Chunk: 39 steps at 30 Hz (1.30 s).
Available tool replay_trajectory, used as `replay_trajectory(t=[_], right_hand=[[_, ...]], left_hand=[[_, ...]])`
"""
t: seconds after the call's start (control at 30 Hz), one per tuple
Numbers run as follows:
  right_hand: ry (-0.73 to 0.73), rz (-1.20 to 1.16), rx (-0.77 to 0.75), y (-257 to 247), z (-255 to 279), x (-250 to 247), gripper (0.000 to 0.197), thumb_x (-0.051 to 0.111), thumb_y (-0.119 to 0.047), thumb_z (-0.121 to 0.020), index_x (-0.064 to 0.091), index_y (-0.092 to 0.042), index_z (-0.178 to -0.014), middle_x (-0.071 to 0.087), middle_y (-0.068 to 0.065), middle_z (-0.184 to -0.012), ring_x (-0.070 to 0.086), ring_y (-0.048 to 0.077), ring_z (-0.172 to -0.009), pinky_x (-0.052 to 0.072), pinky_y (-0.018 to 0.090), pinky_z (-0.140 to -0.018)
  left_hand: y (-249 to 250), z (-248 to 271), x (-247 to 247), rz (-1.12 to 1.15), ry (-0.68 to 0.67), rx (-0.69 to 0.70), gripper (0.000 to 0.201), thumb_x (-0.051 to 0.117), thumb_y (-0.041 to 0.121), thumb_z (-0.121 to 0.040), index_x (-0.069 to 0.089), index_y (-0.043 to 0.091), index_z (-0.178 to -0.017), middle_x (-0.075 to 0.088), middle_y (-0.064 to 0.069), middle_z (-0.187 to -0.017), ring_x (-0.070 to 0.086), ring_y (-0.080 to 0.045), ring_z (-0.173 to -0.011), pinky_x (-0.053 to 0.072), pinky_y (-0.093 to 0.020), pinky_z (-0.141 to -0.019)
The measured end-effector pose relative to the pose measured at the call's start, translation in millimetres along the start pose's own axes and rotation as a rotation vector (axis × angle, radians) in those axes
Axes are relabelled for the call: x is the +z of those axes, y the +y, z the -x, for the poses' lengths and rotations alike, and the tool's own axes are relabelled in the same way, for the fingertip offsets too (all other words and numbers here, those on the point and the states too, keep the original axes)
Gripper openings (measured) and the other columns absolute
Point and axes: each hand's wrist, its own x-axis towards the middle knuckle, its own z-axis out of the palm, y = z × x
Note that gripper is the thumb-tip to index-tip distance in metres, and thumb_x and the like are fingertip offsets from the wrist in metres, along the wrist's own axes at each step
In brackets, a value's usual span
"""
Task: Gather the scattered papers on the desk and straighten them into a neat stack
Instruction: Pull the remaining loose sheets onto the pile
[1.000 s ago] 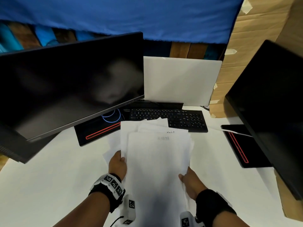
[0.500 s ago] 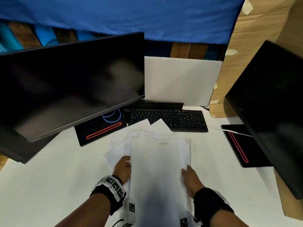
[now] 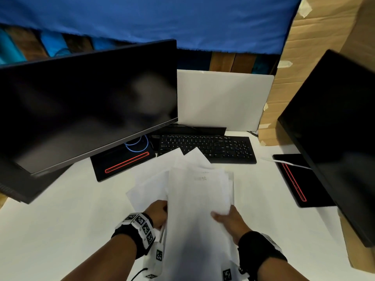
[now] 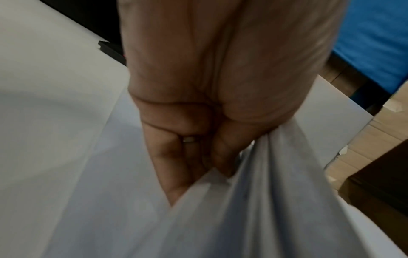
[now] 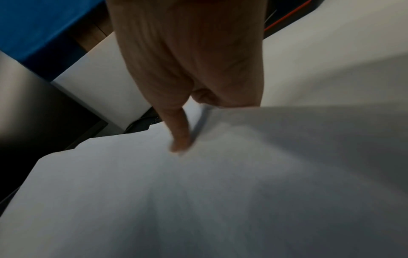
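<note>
A bundle of white papers [image 3: 198, 209] is held up over the white desk [image 3: 60, 230], roughly upright and leaning toward me. My left hand [image 3: 159, 214] grips its left edge; in the left wrist view the curled fingers [image 4: 176, 165] clutch several sheet edges [image 4: 264, 200]. My right hand [image 3: 227, 218] holds the right edge, its thumb [image 5: 180, 137] lying across the front sheet [image 5: 198, 200]. Some loose sheets [image 3: 146, 189] fan out to the left behind the bundle, and their corners [image 3: 192, 155] reach the keyboard.
A black keyboard [image 3: 219, 147] lies just beyond the papers. A large monitor [image 3: 81, 104] overhangs the desk at left, with its base [image 3: 123, 163] underneath. A second monitor [image 3: 334, 138] and its base [image 3: 294, 179] stand at right. A white board [image 3: 221, 100] leans behind the keyboard.
Both hands have drawn the bundle toward me and squeezed its sides closer together. The sheets' top edges have dropped back from the keyboard, and the stack looks narrower.
</note>
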Motion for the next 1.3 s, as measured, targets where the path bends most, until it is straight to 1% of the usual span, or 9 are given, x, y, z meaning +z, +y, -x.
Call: replay_trajectory(t=[0.13,0.23,0.4,0.57,0.73,0.9,1.03,1.13,1.3], right_hand=[[0.096,0.021,0.011,6,-5,-19,0.04,0.062,0.008,-0.077,0.06,-0.003,-0.116,0.069,0.017,-0.103,0.066,0.032,-0.095,0.053,0.042,-0.09],[0.145,0.079,-0.029,5,-2,-32,0.033,0.059,0.007,-0.08,0.06,-0.007,-0.109,0.067,0.014,-0.096,0.063,0.029,-0.088,0.05,0.034,-0.081],[0.151,0.297,-0.053,11,-5,-43,0.025,0.059,-0.005,-0.078,0.065,-0.007,-0.102,0.07,0.013,-0.098,0.065,0.03,-0.092,0.052,0.035,-0.082],[0.205,0.121,0.001,13,-11,-51,0.025,0.054,0.003,-0.082,0.062,-0.006,-0.103,0.067,0.01,-0.088,0.064,0.032,-0.092,0.052,0.042,-0.088],[0.189,-0.072,0.039,4,-22,-60,0.036,0.05,0.007,-0.085,0.056,-0.006,-0.119,0.064,0.019,-0.109,0.061,0.037,-0.103,0.048,0.047,-0.094],[0.181,-0.154,-0.019,-15,-34,-49,0.04,0.052,0.004,-0.086,0.054,-0.005,-0.125,0.062,0.02,-0.121,0.058,0.038,-0.11,0.044,0.052,-0.101],[0.091,-0.008,-0.108,-41,-32,-19,0.037,0.051,0.001,-0.088,0.056,-0.006,-0.123,0.063,0.015,-0.118,0.06,0.032,-0.108,0.047,0.043,-0.099],[0.045,0.195,-0.174,-52,-28,8,0.033,0.055,-0.004,-0.087,0.057,-0.004,-0.121,0.063,0.015,-0.119,0.06,0.027,-0.105,0.047,0.033,-0.092],[-0.001,0.471,-0.229,-45,-10,49,0.041,0.046,0.001,-0.087,0.044,-0.003,-0.127,0.054,0.016,-0.125,0.053,0.029,-0.113,0.038,0.023,-0.088]], left_hand=[[-6,-9,-15,0.055,0.353,0.11,0.012,0.055,0.009,-0.083,0.065,0.013,-0.08,0.066,-0.009,-0.086,0.064,-0.026,-0.08,0.054,-0.036,-0.074],[-13,-21,-44,-0.118,0.691,0.102,0.033,0.057,0.017,-0.086,0.058,0.015,-0.119,0.056,-0.013,-0.128,0.05,-0.032,-0.12,0.042,-0.038,-0.101],[-11,-27,-59,-0.349,0.506,-0.075,0.075,0.054,0.037,-0.087,0.012,0.027,-0.148,0.032,-0.004,-0.152,0.033,-0.031,-0.138,0.033,-0.047,-0.11],[-5,-26,-53,-0.26,0.395,-0.06,0.052,0.045,0.037,-0.093,0.036,0.017,-0.14,0.043,-0.008,-0.146,0.043,-0.028,-0.132,0.034,-0.037,-0.109],[-3,-1,-48,0.056,0.603,0.009,0.028,0.045,0.017,-0.095,0.058,-0.003,-0.109,0.061,-0.025,-0.114,0.055,-0.034,-0.104,0.038,-0.035,-0.089],[-40,23,-27,0.047,0.444,-0.058,0.02,0.048,0.017,-0.091,0.049,0.007,-0.073,0.057,-0.012,-0.08,0.056,-0.027,-0.08,0.039,-0.031,-0.069],[-57,34,-8,0.183,0.226,-0.136,0.017,0.046,0.008,-0.087,0.055,0.008,-0.073,0.058,-0.008,-0.073,0.055,-0.02,-0.064,0.046,-0.026,-0.052],[-55,38,-5,0.359,0.246,-0.16,0.018,0.042,0.006,-0.09,0.055,0.007,-0.077,0.055,-0.008,-0.07,0.052,-0.021,-0.061,0.046,-0.028,-0.056],[-43,40,2,0.519,0.382,-0.135,0.041,0.05,0.052,-0.087,0.052,0.012,-0.098,0.062,-0.006,-0.085,0.06,-0.025,-0.077,0.052,-0.036,-0.07]])
